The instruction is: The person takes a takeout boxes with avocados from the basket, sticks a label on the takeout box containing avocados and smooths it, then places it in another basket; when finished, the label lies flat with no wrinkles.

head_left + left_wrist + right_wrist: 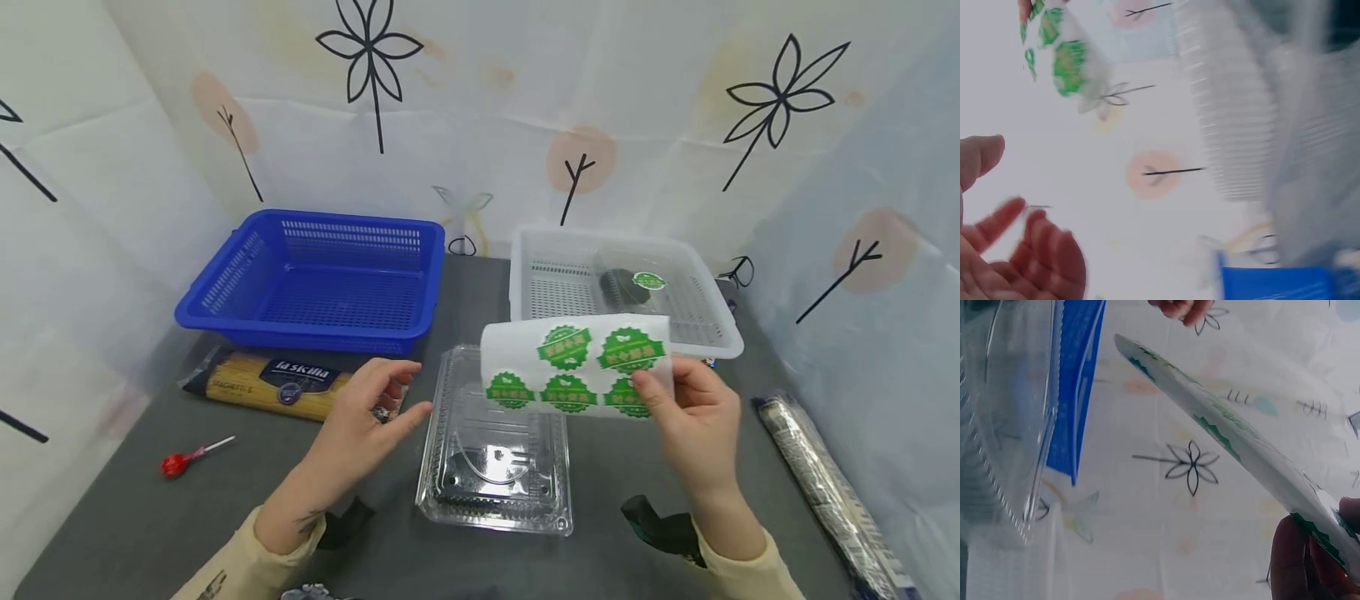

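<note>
My right hand (697, 425) pinches the right end of a white sticker sheet (525, 354) with green scalloped stickers, thumb in front and fingers behind. In the right wrist view the sheet (1229, 434) shows nearly edge-on, bowed or folded over. Below it on the table lies a clear plastic clamshell box (495, 467), its far end partly hidden by the sheet. To the left of the box my left hand (360, 421) hovers with nothing in it, thumb and fingers spread apart. The left wrist view shows that hand (1029, 250) with its fingers loosely bent.
A blue basket (322, 329) stands at the back left. A white basket (705, 333) at the back right holds a clear box bearing a green sticker (648, 281). Spaghetti (262, 383) and a red lollipop (176, 464) lie left; a silvery packet (832, 492) lies right.
</note>
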The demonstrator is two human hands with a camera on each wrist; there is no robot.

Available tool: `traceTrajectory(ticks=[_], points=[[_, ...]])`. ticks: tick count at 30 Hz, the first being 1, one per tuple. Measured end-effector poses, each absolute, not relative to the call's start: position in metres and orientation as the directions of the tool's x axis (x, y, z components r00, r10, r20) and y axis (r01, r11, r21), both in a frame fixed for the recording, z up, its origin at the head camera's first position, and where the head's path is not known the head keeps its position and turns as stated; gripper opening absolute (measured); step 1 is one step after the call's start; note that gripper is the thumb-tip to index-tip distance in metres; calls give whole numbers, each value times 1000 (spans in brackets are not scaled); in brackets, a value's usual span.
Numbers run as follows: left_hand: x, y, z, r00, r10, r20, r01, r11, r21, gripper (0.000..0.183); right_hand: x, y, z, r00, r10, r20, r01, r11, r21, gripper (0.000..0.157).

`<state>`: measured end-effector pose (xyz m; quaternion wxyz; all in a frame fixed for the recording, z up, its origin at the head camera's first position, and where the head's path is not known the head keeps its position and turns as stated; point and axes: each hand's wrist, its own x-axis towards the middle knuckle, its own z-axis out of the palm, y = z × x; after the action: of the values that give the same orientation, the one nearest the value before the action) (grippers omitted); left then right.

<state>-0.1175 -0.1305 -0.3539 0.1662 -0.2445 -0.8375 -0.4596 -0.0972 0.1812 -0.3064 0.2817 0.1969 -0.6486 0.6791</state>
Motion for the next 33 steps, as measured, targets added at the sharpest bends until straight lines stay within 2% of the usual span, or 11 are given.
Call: traceTrajectory(ticks=[3,5,7,12,17,21,24,28,30,33], points=[[-120,-125,-337,-637,310,706,763,388,518,33,-99,161,-307,-709,-54,703,-705,42,-708,13],[-121,-120,-329,-552,350,757,825,357,437,32,-100,150,-308,-666,-144,732,-745,81,-662,14],[-120,-115,-322,-493,403,771,857,376,352,34,-100,141,-308,-612,-216,761,-789,106,-605,13],[-118,-108,-316,-394,520,758,875,464,137,36,-97,127,-309,-470,-339,815,-880,113,-461,5],[-117,-107,-319,-332,495,803,892,442,96,26,-95,123,-307,-405,-359,841,-914,128,-385,12],[-117,-105,-319,-233,441,867,930,361,66,15,-95,121,-307,-400,-346,849,-916,127,-380,13],[-116,-103,-318,-147,413,899,953,303,17,14,-95,122,-308,-414,-325,850,-910,139,-391,13],[-116,-100,-315,-64,388,919,969,246,-36,15,-95,127,-310,-486,-256,835,-874,126,-470,8],[-116,-99,-314,-44,365,930,977,210,-37,14,-94,134,-310,-541,-201,817,-841,121,-527,5],[-115,-97,-315,-33,312,949,986,165,-20,12,-92,151,-310,-619,-76,782,-785,103,-611,13]])
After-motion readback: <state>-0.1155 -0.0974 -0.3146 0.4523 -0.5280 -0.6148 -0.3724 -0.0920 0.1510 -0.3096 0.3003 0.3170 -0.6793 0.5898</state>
